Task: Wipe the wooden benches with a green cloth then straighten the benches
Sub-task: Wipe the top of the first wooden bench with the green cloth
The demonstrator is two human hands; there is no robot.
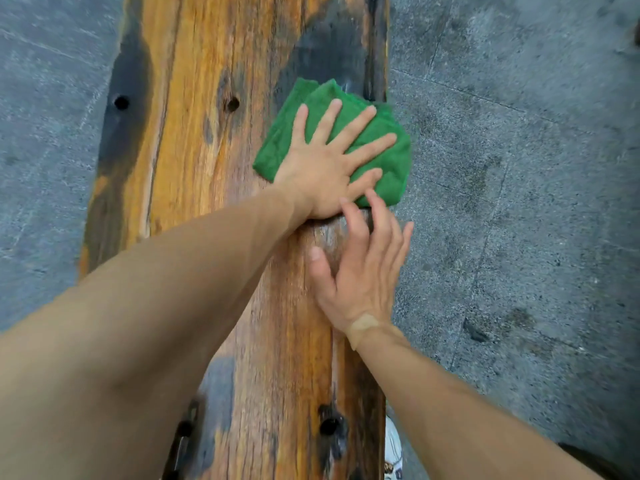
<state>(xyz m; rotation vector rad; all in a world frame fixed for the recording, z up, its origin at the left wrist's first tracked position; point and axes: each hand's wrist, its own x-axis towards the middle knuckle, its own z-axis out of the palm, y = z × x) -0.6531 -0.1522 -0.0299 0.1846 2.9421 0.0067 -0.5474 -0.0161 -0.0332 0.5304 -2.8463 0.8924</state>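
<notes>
Two bare arms reach in from the bottom of the frame, both hands down on the wooden counter that runs up the middle of the picture. Left hand comes across from the lower left, forearm long and straight, palm flat, fingers spread wide like a fan, pressing on the green cloth. That cloth sits folded right of centre, at the counter's right edge, one corner hanging just over the side above the grey stone floor. No grip here at all: the fingers lie straight on top of the fabric. Right hand sits just below it, wrist bent, fingers straight and angled up-left, fingertips close by the left thumb and the cloth's lower edge, holding nothing. Dark bolt holes dot the plank. A pale shoe peeks out at the lower right edge of the counter.
</notes>
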